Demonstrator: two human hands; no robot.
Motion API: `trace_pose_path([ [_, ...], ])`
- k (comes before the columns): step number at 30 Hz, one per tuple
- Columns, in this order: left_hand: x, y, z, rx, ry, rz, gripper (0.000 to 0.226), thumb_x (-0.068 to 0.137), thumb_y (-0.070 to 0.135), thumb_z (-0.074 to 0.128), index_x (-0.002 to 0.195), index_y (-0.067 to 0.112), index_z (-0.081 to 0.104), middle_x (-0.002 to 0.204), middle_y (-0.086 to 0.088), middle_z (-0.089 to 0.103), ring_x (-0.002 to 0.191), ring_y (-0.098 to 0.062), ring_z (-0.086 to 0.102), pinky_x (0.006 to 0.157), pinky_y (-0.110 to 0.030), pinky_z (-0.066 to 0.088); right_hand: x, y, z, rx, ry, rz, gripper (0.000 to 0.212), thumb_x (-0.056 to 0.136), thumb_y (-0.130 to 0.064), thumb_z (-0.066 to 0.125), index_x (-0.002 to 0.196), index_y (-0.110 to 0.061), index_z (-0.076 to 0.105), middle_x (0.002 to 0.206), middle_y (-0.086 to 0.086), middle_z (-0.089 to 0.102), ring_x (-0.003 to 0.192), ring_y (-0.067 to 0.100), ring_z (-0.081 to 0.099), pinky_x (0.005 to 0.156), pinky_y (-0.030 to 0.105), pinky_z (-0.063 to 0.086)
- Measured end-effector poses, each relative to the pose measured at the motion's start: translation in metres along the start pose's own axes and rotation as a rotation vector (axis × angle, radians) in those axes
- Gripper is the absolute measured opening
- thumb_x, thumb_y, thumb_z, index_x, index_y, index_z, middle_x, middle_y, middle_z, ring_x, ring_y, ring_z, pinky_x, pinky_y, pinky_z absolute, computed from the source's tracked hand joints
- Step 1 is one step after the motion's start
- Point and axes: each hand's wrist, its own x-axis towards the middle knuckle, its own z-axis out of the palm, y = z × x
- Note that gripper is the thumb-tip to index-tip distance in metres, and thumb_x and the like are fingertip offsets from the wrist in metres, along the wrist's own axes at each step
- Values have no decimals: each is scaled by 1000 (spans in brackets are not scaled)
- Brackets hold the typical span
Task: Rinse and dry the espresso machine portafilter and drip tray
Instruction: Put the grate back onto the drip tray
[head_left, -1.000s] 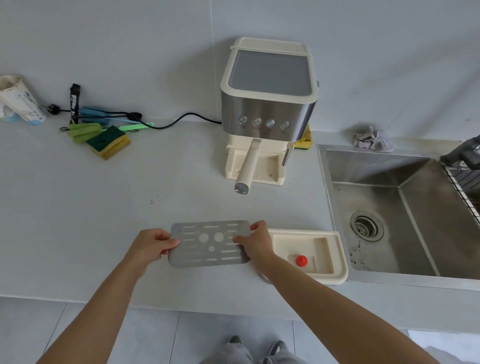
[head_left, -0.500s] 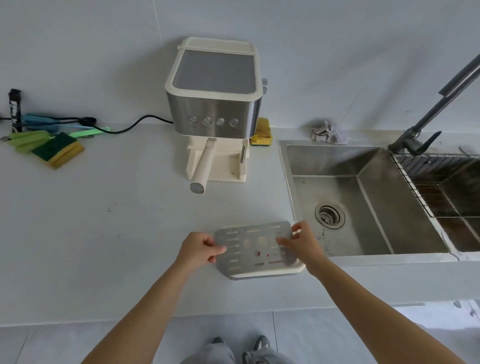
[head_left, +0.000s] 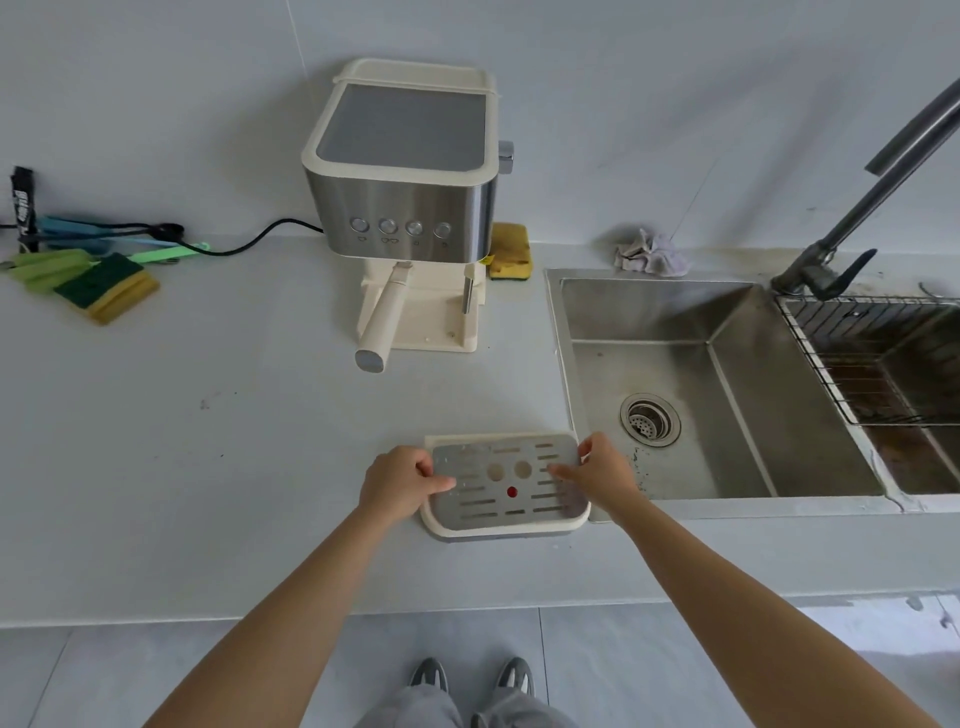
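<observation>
Just beside the sink (head_left: 654, 317), left hand (head_left: 395, 486) and right hand (head_left: 605, 475) pinch grate (head_left: 488, 491) on drip tray (head_left: 498, 529).

The drip tray (head_left: 498, 527) at the near edge is cream. Its grate (head_left: 519, 506) is shiny silver, with rows of little slots and two round holes. A red dot (head_left: 512, 491) shows through it. The espresso machine (head_left: 402, 208) at the far side is silver and cream with a grey top. Its portafilter (head_left: 382, 322) handle is cream. The sponge (head_left: 106, 288) on the far left is green and yellow. The cord (head_left: 260, 239) is black. The sink (head_left: 727, 389) on the right is silver.
</observation>
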Motion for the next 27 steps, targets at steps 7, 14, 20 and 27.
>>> trace_pose_path([
  [7, 4, -6, 4, 42, 28, -10, 38, 80, 31, 66, 61, 22, 35, 63, 5, 47, 68, -19, 48, 54, -25, 32, -1, 3, 2, -107, 15, -38, 44, 75, -37, 73, 92, -17, 38, 73, -7, 49, 61, 7, 46, 42, 19, 32],
  [14, 3, -12, 9, -43, 35, -22, 38, 82, 30, 66, 65, 19, 33, 62, 4, 44, 69, -21, 47, 57, -27, 33, -3, 4, 2, -173, 30, -49, 48, 75, -44, 70, 93, -19, 33, 73, -6, 48, 58, 8, 46, 42, 21, 31],
  [20, -7, -15, 11, -176, 53, 27, 36, 77, 28, 72, 94, 15, 42, 77, 4, 51, 78, -19, 52, 61, -22, 38, -4, 10, 3, -160, 12, -146, 63, 74, -46, 69, 117, -16, 36, 108, 0, 41, 93, 19, 47, 77, 37, 51],
  [27, -32, -23, 26, -156, 26, 175, 88, 54, 38, 83, 130, 21, 41, 125, 5, 49, 116, -14, 46, 97, -35, 44, -15, 29, 9, -386, -87, -387, 105, 64, -56, 72, 143, -23, 11, 140, 4, 31, 129, 22, 31, 109, 43, 28],
])
